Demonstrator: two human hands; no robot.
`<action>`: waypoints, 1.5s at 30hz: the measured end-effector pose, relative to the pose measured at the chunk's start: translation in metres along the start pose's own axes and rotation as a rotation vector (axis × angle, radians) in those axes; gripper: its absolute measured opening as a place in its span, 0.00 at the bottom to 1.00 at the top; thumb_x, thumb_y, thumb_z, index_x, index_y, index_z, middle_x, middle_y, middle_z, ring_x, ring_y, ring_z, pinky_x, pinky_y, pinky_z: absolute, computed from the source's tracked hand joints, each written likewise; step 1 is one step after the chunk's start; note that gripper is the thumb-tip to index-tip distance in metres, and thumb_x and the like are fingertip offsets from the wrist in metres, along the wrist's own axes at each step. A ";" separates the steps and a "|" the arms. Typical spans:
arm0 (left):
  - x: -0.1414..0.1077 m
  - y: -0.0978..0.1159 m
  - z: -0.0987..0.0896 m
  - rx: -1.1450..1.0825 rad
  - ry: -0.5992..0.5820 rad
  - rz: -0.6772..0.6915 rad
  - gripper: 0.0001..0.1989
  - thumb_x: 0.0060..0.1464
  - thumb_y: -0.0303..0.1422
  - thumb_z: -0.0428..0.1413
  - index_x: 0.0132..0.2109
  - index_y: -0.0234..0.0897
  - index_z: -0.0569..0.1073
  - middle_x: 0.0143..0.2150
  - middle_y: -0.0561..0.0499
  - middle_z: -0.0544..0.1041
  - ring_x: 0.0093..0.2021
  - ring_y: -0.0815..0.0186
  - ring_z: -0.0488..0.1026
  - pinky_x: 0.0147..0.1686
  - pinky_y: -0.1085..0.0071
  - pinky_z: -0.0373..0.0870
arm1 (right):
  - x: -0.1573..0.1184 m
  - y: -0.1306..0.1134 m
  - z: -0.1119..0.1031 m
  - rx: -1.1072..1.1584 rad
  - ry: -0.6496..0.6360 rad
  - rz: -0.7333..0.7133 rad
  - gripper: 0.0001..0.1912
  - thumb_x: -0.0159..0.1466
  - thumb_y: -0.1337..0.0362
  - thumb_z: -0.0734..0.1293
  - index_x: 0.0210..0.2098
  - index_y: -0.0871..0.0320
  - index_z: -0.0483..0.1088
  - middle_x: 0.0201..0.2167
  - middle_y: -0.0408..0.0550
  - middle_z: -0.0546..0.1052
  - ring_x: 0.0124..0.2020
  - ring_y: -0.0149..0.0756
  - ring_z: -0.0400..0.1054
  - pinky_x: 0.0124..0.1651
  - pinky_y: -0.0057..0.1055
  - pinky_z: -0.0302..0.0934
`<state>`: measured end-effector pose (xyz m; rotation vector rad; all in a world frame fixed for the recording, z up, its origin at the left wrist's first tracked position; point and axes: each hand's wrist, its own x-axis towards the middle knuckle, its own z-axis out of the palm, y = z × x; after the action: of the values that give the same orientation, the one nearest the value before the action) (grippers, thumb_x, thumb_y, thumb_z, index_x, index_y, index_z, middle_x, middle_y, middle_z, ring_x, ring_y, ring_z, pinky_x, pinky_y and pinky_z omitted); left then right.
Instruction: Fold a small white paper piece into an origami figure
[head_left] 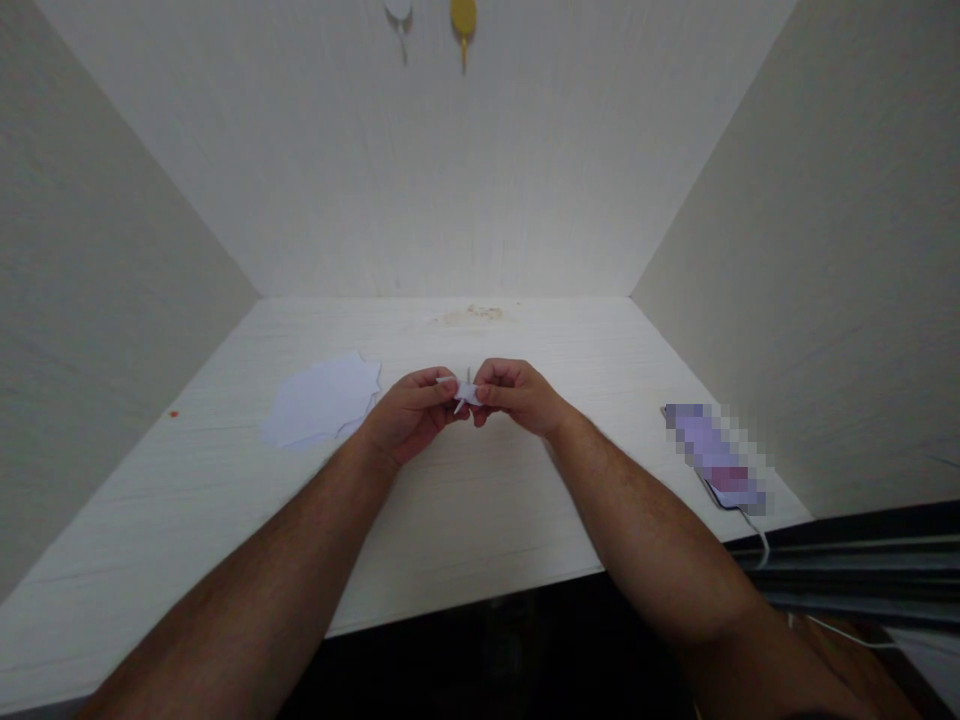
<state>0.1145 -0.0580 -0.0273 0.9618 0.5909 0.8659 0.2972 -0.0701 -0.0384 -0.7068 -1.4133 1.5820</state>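
A small folded piece of white paper point(468, 392) with narrow points sticking out is held between my two hands, above the middle of the white table. My left hand point(414, 410) pinches its left side between thumb and fingers. On the other side, my right hand point(521, 395) grips it with the thumb on top and the fingers curled. The fingertips partly cover the paper, so its full shape is hidden. Left of my left hand lies a loose stack of white paper sheets point(322, 400).
A phone point(712, 455) with a blurred screen lies at the right, a white cable point(759, 535) running from it over the table edge. White panels point(450, 180) enclose the table point(465, 530) at back and sides. Two hooks, one yellow point(463, 18), hang on the back panel.
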 end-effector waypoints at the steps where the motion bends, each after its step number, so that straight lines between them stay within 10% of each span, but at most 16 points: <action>1: 0.000 0.000 0.000 0.003 0.000 0.005 0.12 0.41 0.34 0.67 0.26 0.32 0.72 0.24 0.49 0.74 0.27 0.67 0.72 0.32 0.69 0.69 | 0.000 0.000 0.000 -0.001 0.000 0.006 0.19 0.53 0.51 0.75 0.29 0.59 0.67 0.26 0.42 0.78 0.24 0.28 0.72 0.30 0.27 0.68; 25: 0.004 -0.007 0.007 0.558 0.401 0.397 0.08 0.45 0.35 0.65 0.31 0.35 0.80 0.28 0.49 0.80 0.29 0.66 0.74 0.32 0.69 0.68 | 0.006 0.007 0.004 -0.486 0.487 -0.090 0.18 0.52 0.51 0.74 0.32 0.58 0.70 0.25 0.42 0.74 0.24 0.27 0.66 0.29 0.27 0.62; 45: 0.004 -0.005 0.005 0.586 0.325 0.390 0.08 0.45 0.36 0.64 0.28 0.35 0.77 0.25 0.51 0.78 0.27 0.68 0.72 0.31 0.71 0.66 | 0.004 0.002 0.006 -0.370 0.394 -0.051 0.15 0.51 0.54 0.74 0.30 0.59 0.71 0.22 0.41 0.75 0.22 0.26 0.66 0.27 0.26 0.60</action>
<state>0.1225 -0.0590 -0.0297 1.5131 0.9875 1.2431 0.2897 -0.0692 -0.0389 -1.1221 -1.4188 1.0725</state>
